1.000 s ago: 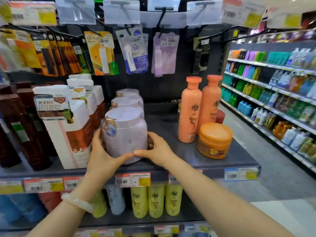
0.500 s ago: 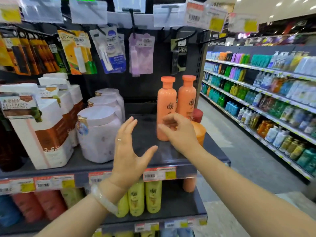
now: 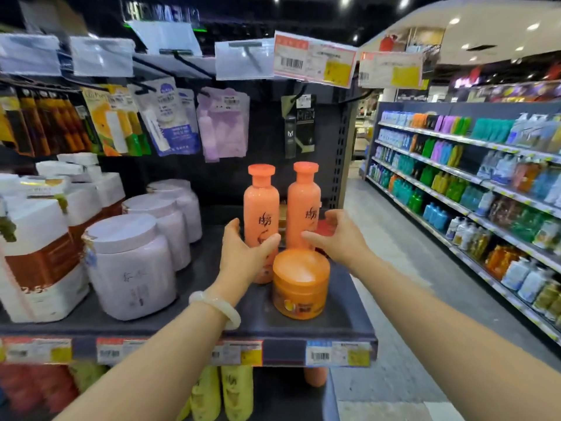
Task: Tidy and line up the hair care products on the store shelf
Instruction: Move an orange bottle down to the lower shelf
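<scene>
I see the dark grey shelf [image 3: 334, 326] running across the lower half of my view, with price tags along its front lip. At 9 o'clock stand the white and brown boxed packs [image 3: 36, 256], and just right of them a row of three lilac tubs [image 3: 130, 265] going back toward the rear panel. Near the middle stand two tall orange bottles side by side: the left orange bottle [image 3: 261, 208] and the right orange bottle [image 3: 303, 205], both upright. In front of them, at 6 o'clock from the right one, sits the squat orange jar [image 3: 300, 284], just touching or nearly touching the left bottle's base; I cannot tell which.

My left hand [image 3: 243, 256], with a pale bangle on its wrist, grips the lower body of the left orange bottle, thumb across the front and fingers curled round the far side. My right hand [image 3: 337, 238] is at 3 o'clock of the right orange bottle, thumb against its lower front, fingers curved behind; I cannot tell whether they press on the bottle. A small red cap [image 3: 324, 227] peeks out behind that hand.
</scene>
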Available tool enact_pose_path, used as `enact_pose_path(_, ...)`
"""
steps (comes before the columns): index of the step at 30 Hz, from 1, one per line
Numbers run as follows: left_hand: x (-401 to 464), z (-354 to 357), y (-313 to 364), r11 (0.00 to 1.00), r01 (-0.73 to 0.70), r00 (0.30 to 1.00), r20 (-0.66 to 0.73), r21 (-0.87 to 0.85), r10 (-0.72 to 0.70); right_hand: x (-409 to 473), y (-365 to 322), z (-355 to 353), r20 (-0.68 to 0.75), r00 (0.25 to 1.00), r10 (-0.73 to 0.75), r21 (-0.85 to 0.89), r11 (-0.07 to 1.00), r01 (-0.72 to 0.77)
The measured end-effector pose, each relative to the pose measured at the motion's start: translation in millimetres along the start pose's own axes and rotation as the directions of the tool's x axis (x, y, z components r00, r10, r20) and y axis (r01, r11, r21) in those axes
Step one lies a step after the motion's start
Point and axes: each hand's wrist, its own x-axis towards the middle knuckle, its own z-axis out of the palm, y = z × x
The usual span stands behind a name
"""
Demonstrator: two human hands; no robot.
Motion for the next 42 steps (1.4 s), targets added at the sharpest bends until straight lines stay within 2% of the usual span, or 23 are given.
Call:
enact_pose_path(7,20,12,-8,0.998,-0.002,1.000,0.009,0.065,0.002,28,10,17,0.099,0.995,0.002,0.144,0.989,-0.016)
enact_pose_path(14,29,8,-22,0.995,-0.013,0.998,0.066,0.095,0.007,43,20,32,0.104,0.995,0.002,0.114,0.993,-0.014)
enact_pose_path(17,28,5,-23,0.998,-0.019,0.999,0.047,0.066,0.016,40,17,34,0.050,0.999,-0.008,0.111,0.994,0.002)
enact_pose_path(21,25,-2,-10,0.995,-0.092,0.995,0.030,0.040,0.091,31,4,21,-0.081,0.992,-0.099,0.085,0.991,0.106)
enact_pose_path(25,16,-13,15,0.981,-0.194,0.981,-0.027,0.012,0.194,19,-19,-9,-0.154,0.971,-0.185,0.069,0.978,0.198)
enact_pose_path(30,-30,-19,55,0.950,-0.298,0.950,-0.128,-0.092,0.286,-19,-42,-54,-0.191,0.939,-0.285,0.166,0.934,0.317)
enact_pose_path(33,-83,-15,65,0.943,-0.295,0.951,-0.139,-0.154,0.275,-55,-47,-80,-0.152,0.945,-0.290,0.253,0.913,0.321)
enact_pose_path(37,-161,-8,48,0.944,-0.264,0.963,-0.110,-0.197,0.247,-122,-39,-102,0.003,0.951,-0.310,0.302,0.906,0.295)
enact_pose_path(42,-239,3,-3,0.978,-0.121,0.988,-0.114,-0.172,0.102,-201,16,-82,0.184,0.952,-0.243,0.320,0.931,0.175)
